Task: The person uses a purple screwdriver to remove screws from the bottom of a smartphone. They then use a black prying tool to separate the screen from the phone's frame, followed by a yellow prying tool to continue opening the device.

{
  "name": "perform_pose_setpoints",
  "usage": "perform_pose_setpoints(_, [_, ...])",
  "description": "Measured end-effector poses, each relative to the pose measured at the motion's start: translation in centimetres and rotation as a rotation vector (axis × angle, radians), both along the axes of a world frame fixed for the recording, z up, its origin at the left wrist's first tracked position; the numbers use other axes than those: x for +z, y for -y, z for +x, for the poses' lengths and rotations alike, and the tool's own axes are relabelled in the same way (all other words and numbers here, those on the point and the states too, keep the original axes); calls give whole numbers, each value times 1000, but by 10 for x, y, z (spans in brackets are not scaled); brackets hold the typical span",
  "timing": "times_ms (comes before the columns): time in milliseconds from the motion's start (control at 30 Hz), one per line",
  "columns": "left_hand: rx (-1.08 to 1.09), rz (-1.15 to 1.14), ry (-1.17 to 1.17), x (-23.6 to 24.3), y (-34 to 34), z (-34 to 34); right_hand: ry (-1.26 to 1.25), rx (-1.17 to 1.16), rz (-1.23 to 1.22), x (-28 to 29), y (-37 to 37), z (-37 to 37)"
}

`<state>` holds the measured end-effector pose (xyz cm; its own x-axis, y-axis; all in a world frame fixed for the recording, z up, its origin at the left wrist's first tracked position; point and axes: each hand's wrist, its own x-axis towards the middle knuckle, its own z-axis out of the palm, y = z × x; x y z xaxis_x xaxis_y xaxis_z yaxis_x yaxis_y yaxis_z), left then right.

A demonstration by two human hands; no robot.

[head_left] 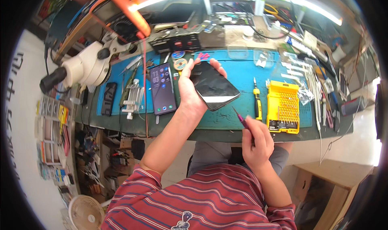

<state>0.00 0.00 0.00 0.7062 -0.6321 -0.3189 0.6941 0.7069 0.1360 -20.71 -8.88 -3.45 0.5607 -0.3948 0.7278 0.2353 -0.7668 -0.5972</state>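
The left hand grasps a flat, glossy black, rectangular phone-like slab, fingers curled over its far edge and palm along its left side. The slab is held above a blue work mat on the dark table; its long axis runs steeply from upper left to lower right, one short edge facing the person's right side, with a pale band of glare across that end. The right hand grips a slim purple screwdriver, whose thin dark tip points up and left, just beside the slab's lower right end.

Left of the slab lies a lit, dark-framed smartphone, its long axis running nearly away from the person. To the right, a black-and-yellow screwdriver points away, next to an open yellow plastic bit case.
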Motion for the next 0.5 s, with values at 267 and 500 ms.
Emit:
perform_pose_setpoints(267, [-13,-6,25,-12,20,-12,57,44,-18,-17,23,-7])
perform_pose_setpoints(500, [-14,-4,65,-13,20,-11,50,29,-14,-24,21,-4])
